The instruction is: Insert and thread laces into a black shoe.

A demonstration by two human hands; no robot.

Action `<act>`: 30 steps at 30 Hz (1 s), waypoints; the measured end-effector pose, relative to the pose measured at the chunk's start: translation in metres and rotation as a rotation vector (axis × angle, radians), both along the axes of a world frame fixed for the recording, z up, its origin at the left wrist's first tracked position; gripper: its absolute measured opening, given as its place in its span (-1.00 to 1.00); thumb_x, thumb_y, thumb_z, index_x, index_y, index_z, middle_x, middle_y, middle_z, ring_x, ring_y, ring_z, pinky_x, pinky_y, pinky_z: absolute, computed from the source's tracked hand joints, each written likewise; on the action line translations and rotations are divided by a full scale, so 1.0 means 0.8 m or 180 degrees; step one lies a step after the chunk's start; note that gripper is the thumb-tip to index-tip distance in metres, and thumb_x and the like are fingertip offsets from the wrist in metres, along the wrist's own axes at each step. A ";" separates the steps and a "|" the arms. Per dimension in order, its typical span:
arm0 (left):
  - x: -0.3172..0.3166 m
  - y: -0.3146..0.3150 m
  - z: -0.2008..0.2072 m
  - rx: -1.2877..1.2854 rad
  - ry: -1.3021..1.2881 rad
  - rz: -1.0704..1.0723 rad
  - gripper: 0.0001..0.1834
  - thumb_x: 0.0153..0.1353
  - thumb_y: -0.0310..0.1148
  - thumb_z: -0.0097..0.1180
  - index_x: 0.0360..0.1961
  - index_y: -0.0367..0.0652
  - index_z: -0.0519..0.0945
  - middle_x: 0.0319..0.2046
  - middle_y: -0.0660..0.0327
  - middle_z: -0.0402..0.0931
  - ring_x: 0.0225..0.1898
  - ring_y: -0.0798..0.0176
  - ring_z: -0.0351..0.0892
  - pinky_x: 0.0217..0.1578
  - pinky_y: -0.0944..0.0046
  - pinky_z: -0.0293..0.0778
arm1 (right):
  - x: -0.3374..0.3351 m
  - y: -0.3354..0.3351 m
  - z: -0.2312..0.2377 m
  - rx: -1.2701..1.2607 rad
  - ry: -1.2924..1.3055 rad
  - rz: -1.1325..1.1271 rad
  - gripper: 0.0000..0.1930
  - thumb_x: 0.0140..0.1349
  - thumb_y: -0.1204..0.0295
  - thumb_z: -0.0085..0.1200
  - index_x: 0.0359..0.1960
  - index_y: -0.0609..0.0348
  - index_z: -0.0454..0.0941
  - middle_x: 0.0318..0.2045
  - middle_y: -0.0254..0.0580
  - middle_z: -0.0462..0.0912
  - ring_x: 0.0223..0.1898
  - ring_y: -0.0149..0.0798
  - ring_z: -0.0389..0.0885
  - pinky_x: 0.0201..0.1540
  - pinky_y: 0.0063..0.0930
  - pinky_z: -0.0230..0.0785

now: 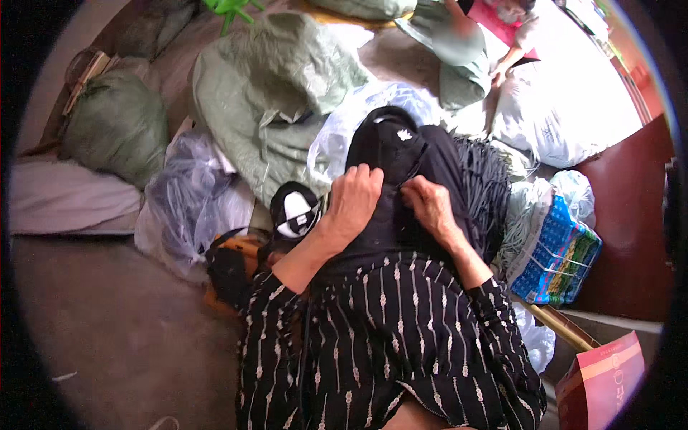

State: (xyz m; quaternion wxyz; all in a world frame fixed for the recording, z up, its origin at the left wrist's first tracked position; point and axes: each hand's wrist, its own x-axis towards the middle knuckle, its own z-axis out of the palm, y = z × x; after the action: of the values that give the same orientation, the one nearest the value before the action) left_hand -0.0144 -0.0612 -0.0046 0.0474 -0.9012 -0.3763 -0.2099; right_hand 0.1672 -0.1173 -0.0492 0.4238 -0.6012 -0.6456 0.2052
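Across my lap lies a black fabric piece (383,143) with a small white emblem, rounded at its far end; its exact kind cannot be told. My left hand (355,197) is closed over its near left side, fingertips pressed together. Facing it, my right hand (430,204) pinches at the right side, thumb against finger. Whatever either hand grips is too small or hidden, dark against dark cloth. By my left wrist rests another black piece (296,211) with a white patch. A thick bundle of black cords (484,190) hangs beside my right hand.
Green woven sacks (276,72) and clear plastic bags (190,193) lie ahead and left. A blue patterned pack (555,251) tied with string and a red box (605,383) stand at right. Far right, another person's hand (502,72) rests near a white sack (534,122).
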 end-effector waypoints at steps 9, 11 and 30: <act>-0.005 0.030 0.026 0.0440 0.0805 -0.1212 -0.93 -0.07 -0.37 0.02 -0.58 -0.08 0.42 -0.49 0.23 0.36 -0.32 0.21 0.41 -0.33 0.28 0.35 | -0.006 -0.014 0.022 0.0764 -0.1399 -0.0206 -0.86 -0.06 0.50 0.01 -0.39 0.10 0.48 -0.18 -0.14 0.49 -0.07 -0.09 0.49 -0.14 -0.26 0.42; -0.010 0.043 0.035 0.1290 0.0229 -0.1844 -0.93 -0.08 -0.39 0.02 -0.61 -0.07 0.40 -0.48 0.25 0.33 -0.27 0.19 0.39 -0.21 0.18 0.31 | 0.000 -0.009 0.032 0.1450 -0.2064 -0.0054 -0.83 -0.09 0.49 0.09 -0.38 0.12 0.52 -0.03 -0.09 0.47 0.11 -0.05 0.39 0.10 -0.15 0.31; 0.006 0.075 0.030 -0.0154 0.0630 -0.2257 -0.75 -0.18 -0.29 0.26 -0.51 -0.06 0.44 -0.53 0.24 0.42 -0.35 0.17 0.45 -0.40 0.16 0.29 | 0.055 0.044 0.058 0.1245 -0.2963 0.1795 -0.83 -0.03 0.17 0.06 -0.54 -0.08 0.42 -0.45 -0.35 0.34 -0.30 -0.29 0.34 -0.20 -0.31 0.09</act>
State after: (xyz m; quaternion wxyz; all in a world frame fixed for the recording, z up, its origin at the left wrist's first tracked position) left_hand -0.0098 -0.0014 0.0191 -0.0135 -0.9924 -0.0390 -0.1162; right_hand 0.2113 -0.0823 -0.0029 0.1273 -0.3434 -0.9253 -0.0989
